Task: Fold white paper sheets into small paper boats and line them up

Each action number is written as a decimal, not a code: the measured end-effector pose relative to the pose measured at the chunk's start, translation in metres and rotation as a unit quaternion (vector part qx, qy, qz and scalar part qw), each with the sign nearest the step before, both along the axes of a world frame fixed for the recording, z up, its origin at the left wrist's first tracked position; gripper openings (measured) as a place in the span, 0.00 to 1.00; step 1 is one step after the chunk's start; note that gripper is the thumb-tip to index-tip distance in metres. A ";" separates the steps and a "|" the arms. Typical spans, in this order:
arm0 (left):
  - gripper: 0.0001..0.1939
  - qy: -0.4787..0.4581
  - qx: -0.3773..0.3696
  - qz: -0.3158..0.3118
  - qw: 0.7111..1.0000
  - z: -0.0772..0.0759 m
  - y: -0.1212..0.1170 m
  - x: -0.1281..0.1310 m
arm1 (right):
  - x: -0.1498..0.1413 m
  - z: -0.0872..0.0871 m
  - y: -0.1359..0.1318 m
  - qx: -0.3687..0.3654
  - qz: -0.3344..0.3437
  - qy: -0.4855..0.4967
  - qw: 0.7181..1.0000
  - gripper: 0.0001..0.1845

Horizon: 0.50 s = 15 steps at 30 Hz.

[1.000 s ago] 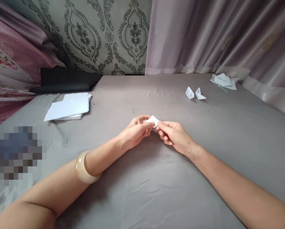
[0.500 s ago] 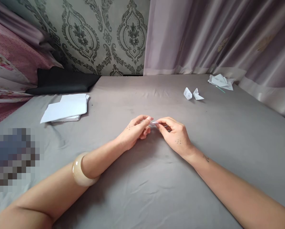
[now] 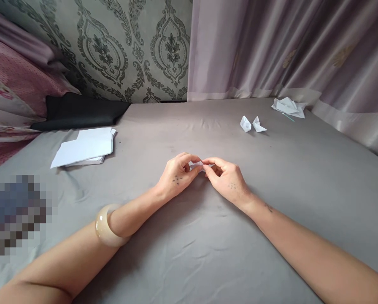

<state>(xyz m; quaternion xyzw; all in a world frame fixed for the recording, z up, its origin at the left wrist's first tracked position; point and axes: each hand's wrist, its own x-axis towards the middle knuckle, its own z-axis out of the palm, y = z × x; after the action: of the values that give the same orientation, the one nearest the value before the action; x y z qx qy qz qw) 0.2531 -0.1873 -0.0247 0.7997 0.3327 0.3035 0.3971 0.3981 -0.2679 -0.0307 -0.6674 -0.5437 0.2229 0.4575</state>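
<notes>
Between my two hands is a small piece of folded white paper (image 3: 196, 165), mostly covered by the fingers. My left hand (image 3: 178, 175) pinches its left part between thumb and fingers. From the other side, my right hand (image 3: 228, 177) grips it with thumb and forefinger, the fingertips of both hands nearly meeting. Both hands are just above the grey cloth (image 3: 189, 245). Farther off to the right, two small folded paper shapes (image 3: 246, 123) that look like paper boats stand side by side.
A stack of white paper sheets (image 3: 84, 147) lies at the left. Behind it is a black folded cover (image 3: 84, 112). More folded white paper (image 3: 288, 107) and a thin greenish stick (image 3: 288, 117) lie at the far right, by the curtain (image 3: 255, 46). A blurred patch covers something at the left edge.
My left hand has turned so its back shows more, and its fingers have shifted on the folded paper. More of the paper now shows. The view has shifted slightly.
</notes>
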 end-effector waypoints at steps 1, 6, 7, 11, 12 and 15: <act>0.06 0.004 0.008 0.000 1.000 0.001 0.000 0.000 | -0.001 0.001 0.000 0.006 -0.002 -0.007 1.000 0.11; 0.03 0.019 0.038 0.003 0.999 0.003 0.000 0.001 | -0.004 0.003 0.003 0.026 -0.010 -0.036 0.999 0.09; 0.03 0.023 0.043 0.002 0.999 0.003 0.000 0.001 | -0.005 0.002 0.004 0.031 -0.011 -0.038 0.999 0.09; 0.04 0.033 0.066 -0.006 0.997 0.000 0.001 0.001 | -0.006 0.002 0.007 0.033 -0.022 -0.040 0.998 0.06; 0.04 0.032 0.073 -0.010 0.997 -0.001 0.001 0.000 | -0.006 0.003 0.008 0.028 -0.024 -0.040 0.999 0.06; 0.05 0.033 0.095 -0.021 0.995 -0.002 0.000 0.000 | -0.007 0.004 0.008 0.020 -0.028 -0.043 0.998 0.05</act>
<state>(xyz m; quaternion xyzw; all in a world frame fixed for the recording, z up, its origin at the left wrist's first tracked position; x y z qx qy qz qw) 0.2534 -0.1871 -0.0262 0.8501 0.2982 0.2987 0.3148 0.3912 -0.2600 -0.0265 -0.6820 -0.5486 0.1697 0.4529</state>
